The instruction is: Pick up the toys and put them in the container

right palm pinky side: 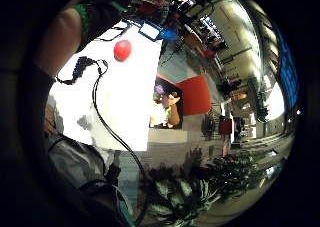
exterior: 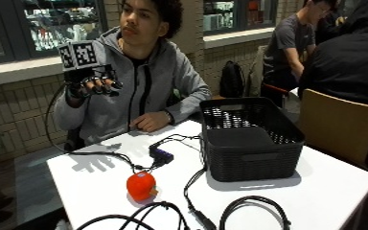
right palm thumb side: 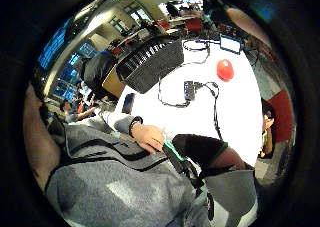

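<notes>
Meanwhile the gloved right hand (exterior: 93,87) is raised above the surface (exterior: 337,191), fingers relaxed and holding nothing; the red toy (exterior: 141,185) lies near the black container (exterior: 251,139).

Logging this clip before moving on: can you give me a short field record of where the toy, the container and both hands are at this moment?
toy: red toy on the white table, beside black cables, untouched
container: black basket upright on the table, apart from the toy; no toy seen inside
right hand: gloved hand raised above the table at chest height, fingers relaxed, holding nothing
left hand: bare hand resting on the table's far edge
task state: toy not yet picked up
</notes>
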`<move>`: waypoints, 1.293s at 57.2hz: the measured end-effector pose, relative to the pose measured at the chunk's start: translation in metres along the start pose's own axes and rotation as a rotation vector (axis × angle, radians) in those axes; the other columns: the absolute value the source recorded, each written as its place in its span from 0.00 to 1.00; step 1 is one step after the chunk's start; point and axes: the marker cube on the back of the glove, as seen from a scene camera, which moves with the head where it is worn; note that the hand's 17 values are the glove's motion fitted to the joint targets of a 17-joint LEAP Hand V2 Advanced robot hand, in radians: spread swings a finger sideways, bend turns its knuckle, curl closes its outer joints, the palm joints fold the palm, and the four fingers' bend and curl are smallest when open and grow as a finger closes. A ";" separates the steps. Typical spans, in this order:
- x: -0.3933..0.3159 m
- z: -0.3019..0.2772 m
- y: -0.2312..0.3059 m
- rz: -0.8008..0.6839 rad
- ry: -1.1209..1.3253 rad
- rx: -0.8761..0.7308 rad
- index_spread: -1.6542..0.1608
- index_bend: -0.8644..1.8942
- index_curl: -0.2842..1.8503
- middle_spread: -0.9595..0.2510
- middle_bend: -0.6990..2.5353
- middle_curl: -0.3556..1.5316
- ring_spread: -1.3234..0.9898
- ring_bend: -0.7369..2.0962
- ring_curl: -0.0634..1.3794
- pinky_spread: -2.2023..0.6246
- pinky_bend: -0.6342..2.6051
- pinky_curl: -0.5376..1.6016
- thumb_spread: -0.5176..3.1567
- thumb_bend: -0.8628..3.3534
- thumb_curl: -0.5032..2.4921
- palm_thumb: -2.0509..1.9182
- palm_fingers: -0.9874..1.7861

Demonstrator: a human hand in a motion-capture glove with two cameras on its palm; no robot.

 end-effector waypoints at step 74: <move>0.065 0.259 -0.217 0.100 -0.349 -0.290 0.73 0.53 0.33 0.83 0.23 0.30 0.56 0.29 0.16 0.79 0.41 0.42 0.49 0.23 0.29 0.62 0.33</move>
